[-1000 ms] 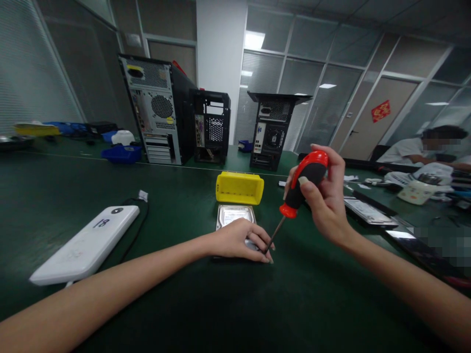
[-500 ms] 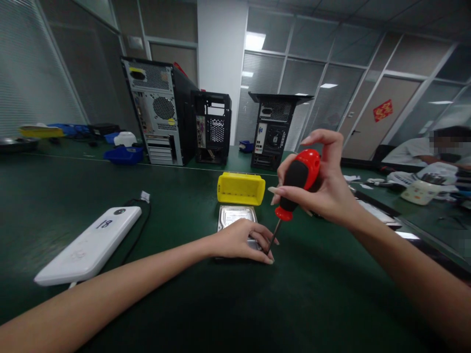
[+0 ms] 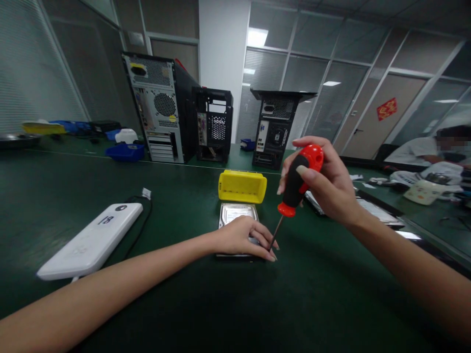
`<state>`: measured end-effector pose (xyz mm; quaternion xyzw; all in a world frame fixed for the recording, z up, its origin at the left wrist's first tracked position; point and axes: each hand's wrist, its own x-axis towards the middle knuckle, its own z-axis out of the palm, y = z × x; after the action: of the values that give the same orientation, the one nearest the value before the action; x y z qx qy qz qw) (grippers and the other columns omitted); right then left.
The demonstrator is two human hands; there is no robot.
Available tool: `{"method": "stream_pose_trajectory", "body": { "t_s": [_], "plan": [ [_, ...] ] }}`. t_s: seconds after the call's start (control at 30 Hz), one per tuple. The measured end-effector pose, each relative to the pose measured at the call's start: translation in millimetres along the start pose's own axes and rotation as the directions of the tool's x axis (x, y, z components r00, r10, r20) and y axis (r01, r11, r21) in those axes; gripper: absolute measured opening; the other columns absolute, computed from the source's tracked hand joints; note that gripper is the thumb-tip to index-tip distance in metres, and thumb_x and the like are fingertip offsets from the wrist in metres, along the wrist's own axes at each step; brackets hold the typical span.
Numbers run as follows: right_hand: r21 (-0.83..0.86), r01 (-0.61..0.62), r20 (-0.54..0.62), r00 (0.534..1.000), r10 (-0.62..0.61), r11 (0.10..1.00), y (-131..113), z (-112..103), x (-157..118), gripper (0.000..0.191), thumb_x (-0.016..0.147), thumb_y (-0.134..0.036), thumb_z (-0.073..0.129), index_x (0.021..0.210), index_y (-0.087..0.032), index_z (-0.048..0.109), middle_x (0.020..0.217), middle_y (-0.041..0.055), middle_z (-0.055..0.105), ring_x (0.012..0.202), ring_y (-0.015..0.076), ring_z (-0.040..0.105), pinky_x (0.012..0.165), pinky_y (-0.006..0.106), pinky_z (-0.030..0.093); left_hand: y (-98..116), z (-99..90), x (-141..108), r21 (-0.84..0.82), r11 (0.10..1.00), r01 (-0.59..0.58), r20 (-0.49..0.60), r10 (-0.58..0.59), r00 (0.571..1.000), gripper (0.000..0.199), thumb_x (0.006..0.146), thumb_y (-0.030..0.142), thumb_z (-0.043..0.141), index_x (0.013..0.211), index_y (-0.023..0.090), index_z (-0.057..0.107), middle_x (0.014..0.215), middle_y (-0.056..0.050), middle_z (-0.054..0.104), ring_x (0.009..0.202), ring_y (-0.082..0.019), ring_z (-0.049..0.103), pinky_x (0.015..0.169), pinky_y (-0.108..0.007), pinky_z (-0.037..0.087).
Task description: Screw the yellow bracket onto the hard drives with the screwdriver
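Observation:
A silver hard drive [image 3: 238, 212] lies flat on the green table [image 3: 176, 304], partly hidden under my left hand [image 3: 246, 239]. The left fingers are wrapped over the drive's near right corner, around the tip of a screwdriver. My right hand [image 3: 326, 181] holds that screwdriver [image 3: 298, 181] by its red and black handle, thumb along the side. The shaft slants down to the left, and its tip is hidden between the left fingertips. Just behind the drive, a yellow plastic bin [image 3: 243, 187] rests with its opening towards me.
A white power bank [image 3: 91, 240] marked 18, with a cable, lies at the left. Computer cases [image 3: 165, 108] stand at the back, beside a blue tray [image 3: 125, 152]. At the right are drives [image 3: 379, 212], a white jug [image 3: 423, 192] and a person [image 3: 412, 149].
My right hand has shifted its grip on the screwdriver, with the thumb moved up the handle and the fingers closed more round it. The left hand stays on the drive.

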<state>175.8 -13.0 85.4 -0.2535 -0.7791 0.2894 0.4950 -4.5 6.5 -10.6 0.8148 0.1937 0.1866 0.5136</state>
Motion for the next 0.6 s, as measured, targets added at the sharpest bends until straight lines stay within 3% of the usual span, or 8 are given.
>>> {"method": "stream_pose_trajectory", "body": {
  "t_s": [0.13, 0.3, 0.47, 0.6],
  "plan": [
    [0.014, 0.059, 0.001, 0.998, -0.059, 0.998, -2, 0, -2, 0.029, 0.079, -0.035, 0.058, 0.103, -0.031, 0.043, 0.085, -0.0006, 0.053, 0.067, 0.0136, 0.06, 0.065, 0.033, 0.055, -2, 0.8, 0, 0.036, 0.999, -0.01, -0.003, 0.01, 1.0, 0.022, 0.074, 0.025, 0.069, 0.092, 0.013, 0.068, 0.098, -0.007, 0.071, 0.089, -0.016, 0.067, 0.084, -0.026, 0.05],
    [0.0, 0.115, 0.0, 0.993, -0.115, 0.993, -6, 1, -3, 0.029, 0.078, -0.031, 0.059, 0.102, -0.03, 0.043, 0.086, -0.0008, 0.054, 0.067, 0.0133, 0.059, 0.066, 0.033, 0.055, -1, 1.1, 0, 0.067, 0.998, 0.007, -0.011, -0.007, 1.0, 0.027, 0.075, 0.025, 0.067, 0.1, 0.013, 0.065, 0.095, -0.008, 0.071, 0.088, -0.017, 0.067, 0.082, -0.026, 0.05],
    [-0.05, 0.169, -0.024, 0.985, -0.17, 0.984, -10, 2, -2, 0.03, 0.075, -0.029, 0.063, 0.095, -0.028, 0.04, 0.087, -0.0006, 0.054, 0.076, 0.0152, 0.06, 0.071, 0.034, 0.054, 1, -1.1, 0, 0.052, 0.996, -0.075, 0.048, 0.072, 0.996, 0.027, 0.077, 0.024, 0.066, 0.102, 0.014, 0.064, 0.103, -0.008, 0.069, 0.096, -0.017, 0.065, 0.093, -0.03, 0.045],
    [-0.014, 0.139, 0.02, 0.99, -0.138, 0.99, -9, 2, 0, 0.026, 0.078, -0.033, 0.059, 0.097, -0.028, 0.042, 0.088, -0.0002, 0.054, 0.074, 0.0139, 0.059, 0.068, 0.031, 0.053, 1, -1.9, 0, 0.052, 0.994, -0.093, 0.054, 0.09, 0.994, 0.023, 0.076, 0.023, 0.066, 0.097, 0.015, 0.066, 0.105, -0.007, 0.069, 0.098, -0.016, 0.064, 0.094, -0.03, 0.044]
  ]
}}
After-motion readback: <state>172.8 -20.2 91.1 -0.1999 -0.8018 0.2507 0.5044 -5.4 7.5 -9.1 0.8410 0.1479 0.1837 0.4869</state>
